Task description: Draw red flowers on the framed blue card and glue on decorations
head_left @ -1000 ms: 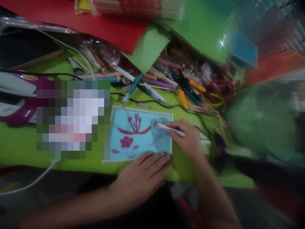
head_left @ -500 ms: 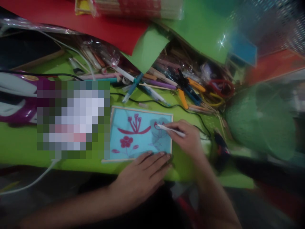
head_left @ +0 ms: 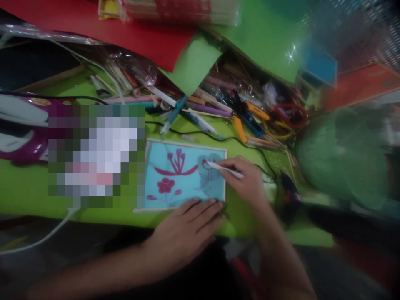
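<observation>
A light blue panel [head_left: 187, 189] with a thin pale wooden frame lies on the green table, bearing dark red flower drawings. My right hand [head_left: 245, 179] is closed round a slim white pen [head_left: 229, 170], its tip on the outlined flower [head_left: 210, 166] at the panel's upper right. That flower is partly red, with thin outlined leaves below. My left hand [head_left: 192, 225] lies flat over the frame's lower right edge, fingers stretched out and holding nothing.
Pliers with orange handles [head_left: 240, 129], red scissors [head_left: 290, 114], pens and sticks crowd the table beyond the panel. A black cable [head_left: 200, 134] runs behind it. At right stands a green translucent basket [head_left: 340, 158]; at left are a blurred-out object [head_left: 103, 154] and a purple-white device [head_left: 21, 133].
The pen tip has shifted slightly to the right along the outlined flower. My left hand and the panel have stayed where they were.
</observation>
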The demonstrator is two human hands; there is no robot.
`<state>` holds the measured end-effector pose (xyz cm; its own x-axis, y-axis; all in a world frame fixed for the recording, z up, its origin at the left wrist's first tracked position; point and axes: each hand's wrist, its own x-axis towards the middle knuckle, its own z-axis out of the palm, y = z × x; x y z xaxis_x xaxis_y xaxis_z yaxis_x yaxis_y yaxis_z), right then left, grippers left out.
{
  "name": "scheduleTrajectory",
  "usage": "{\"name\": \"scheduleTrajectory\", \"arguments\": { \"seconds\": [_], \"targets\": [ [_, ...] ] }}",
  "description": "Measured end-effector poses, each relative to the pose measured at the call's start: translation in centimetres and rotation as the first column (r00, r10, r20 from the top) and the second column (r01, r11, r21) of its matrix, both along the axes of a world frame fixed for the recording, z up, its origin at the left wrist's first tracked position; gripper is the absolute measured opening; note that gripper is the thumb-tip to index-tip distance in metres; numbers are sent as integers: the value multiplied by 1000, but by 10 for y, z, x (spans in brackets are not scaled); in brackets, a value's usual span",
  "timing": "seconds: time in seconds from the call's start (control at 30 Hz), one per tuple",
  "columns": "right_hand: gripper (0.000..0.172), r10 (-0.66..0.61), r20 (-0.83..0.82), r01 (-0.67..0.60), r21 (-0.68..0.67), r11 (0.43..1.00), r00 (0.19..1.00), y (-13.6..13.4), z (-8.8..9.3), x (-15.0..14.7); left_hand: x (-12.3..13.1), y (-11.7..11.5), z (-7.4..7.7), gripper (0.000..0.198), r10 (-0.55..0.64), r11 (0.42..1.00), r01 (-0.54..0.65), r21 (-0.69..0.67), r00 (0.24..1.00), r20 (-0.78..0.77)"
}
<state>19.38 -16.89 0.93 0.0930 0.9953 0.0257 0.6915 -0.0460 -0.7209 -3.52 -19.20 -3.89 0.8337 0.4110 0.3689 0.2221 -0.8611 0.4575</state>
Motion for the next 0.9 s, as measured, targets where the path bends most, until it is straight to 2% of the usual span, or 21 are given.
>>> {"name": "scheduleTrajectory", "arguments": {
  "seconds": [0.37,0.7,0.9],
  "targets": [
    [9,46,-11,-46,-35,998,999,0,2,2,0,0,2,38,7,1000,-7,-8,1000,4],
    [11,5,11,-5,-3,1000,1000,0,-1,1,0,1,2,38,1,1000,-1,-7,1000,0],
    [10,40,-1,-40,-6,999,999,0,1,1,0,0,-1,39,-5,1000,5,-10,1000,2]
  ]
}}
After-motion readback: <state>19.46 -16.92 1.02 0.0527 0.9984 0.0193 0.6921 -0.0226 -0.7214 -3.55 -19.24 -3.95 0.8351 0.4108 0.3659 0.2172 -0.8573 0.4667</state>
